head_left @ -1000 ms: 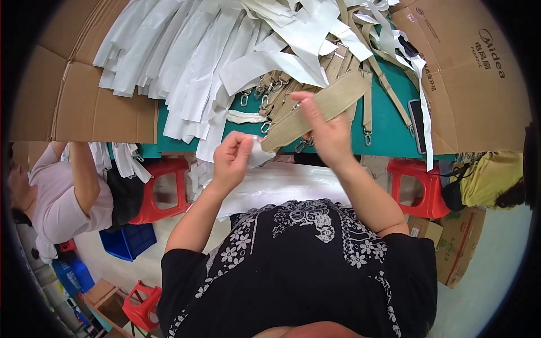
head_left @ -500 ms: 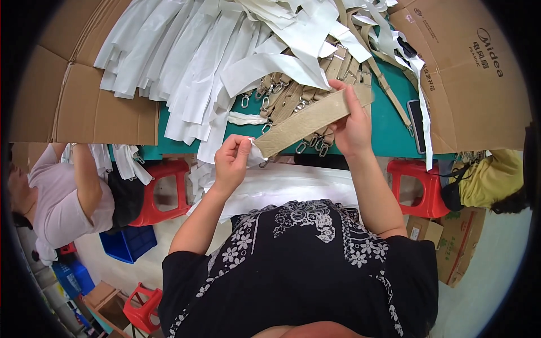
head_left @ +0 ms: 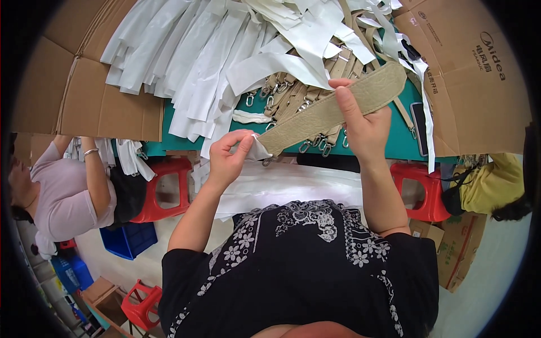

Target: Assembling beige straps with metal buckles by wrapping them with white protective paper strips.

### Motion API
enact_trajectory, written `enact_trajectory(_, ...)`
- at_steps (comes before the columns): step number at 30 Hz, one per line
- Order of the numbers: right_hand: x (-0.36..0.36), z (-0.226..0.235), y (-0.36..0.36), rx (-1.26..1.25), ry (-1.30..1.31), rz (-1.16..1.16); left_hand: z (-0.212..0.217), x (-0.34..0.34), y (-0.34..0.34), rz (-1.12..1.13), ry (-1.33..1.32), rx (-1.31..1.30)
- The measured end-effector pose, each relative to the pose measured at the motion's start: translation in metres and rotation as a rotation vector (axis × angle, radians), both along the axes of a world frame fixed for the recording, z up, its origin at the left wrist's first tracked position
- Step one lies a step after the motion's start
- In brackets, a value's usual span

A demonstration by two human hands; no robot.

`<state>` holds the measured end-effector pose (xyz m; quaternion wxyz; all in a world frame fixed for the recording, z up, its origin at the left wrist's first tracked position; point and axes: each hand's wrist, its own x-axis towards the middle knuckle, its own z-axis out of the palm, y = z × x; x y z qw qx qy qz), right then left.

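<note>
A wide beige strap (head_left: 310, 121) with a rounded far end stretches between my two hands, rising to the right. My left hand (head_left: 230, 156) pinches its lower end together with a bit of white wrapping (head_left: 260, 151). Around the strap's middle my right hand (head_left: 366, 121) is closed, thumb on top, and the rounded end sticks out beyond it. Just behind, on the green table (head_left: 403, 135), lies a heap of beige straps (head_left: 293, 98) with metal clasps (head_left: 324, 147). A curled white strip (head_left: 276, 67) rests over that heap.
Long white sleeves (head_left: 191, 62) are piled at the back left. Cardboard boxes flank the table, left (head_left: 112, 107) and right (head_left: 462, 79). A phone (head_left: 418, 127) lies by the right box. People sit on both sides, one in pink (head_left: 73, 197), one in yellow (head_left: 496, 183), beside red stools (head_left: 166, 191).
The strap's rounded end now shows beyond my right hand, which has shifted a little to the right. My left hand keeps its pinch, nearly in place.
</note>
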<state>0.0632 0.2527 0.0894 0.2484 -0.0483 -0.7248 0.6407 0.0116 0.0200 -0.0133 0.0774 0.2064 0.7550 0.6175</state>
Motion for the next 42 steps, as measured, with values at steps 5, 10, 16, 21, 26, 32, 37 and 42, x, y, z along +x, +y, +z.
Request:
enact_trajectory(5,-0.001,0.004,-0.029,0.150,0.170,-0.009,0.021,-0.002,0.008,-0.048,0.064,0.129)
enact_trajectory(10,-0.011,-0.022,-0.033,0.444,0.194,-0.087,0.006,0.000,0.001,-0.028,-0.174,0.149)
enact_trajectory(16,-0.006,-0.012,-0.044,0.097,0.174,0.139,0.016,-0.001,0.000,0.034,-0.001,0.001)
enact_trajectory(21,-0.005,-0.061,-0.069,-0.087,-0.096,0.341,0.024,0.004,-0.002,0.004,-0.019,0.000)
enact_trajectory(26,-0.007,-0.083,-0.075,0.137,0.006,0.392,0.015,0.003,0.000,0.043,0.115,0.029)
enact_trajectory(32,-0.006,-0.065,-0.035,-0.595,-0.301,0.196,-0.006,0.000,-0.003,0.073,0.164,-0.034)
enact_trajectory(37,0.008,-0.069,-0.055,-0.250,-0.323,0.305,0.009,0.005,0.012,0.029,0.115,0.069)
enact_trajectory(42,0.008,-0.085,-0.053,0.198,-0.193,0.347,0.006,0.007,0.015,0.002,0.127,0.132)
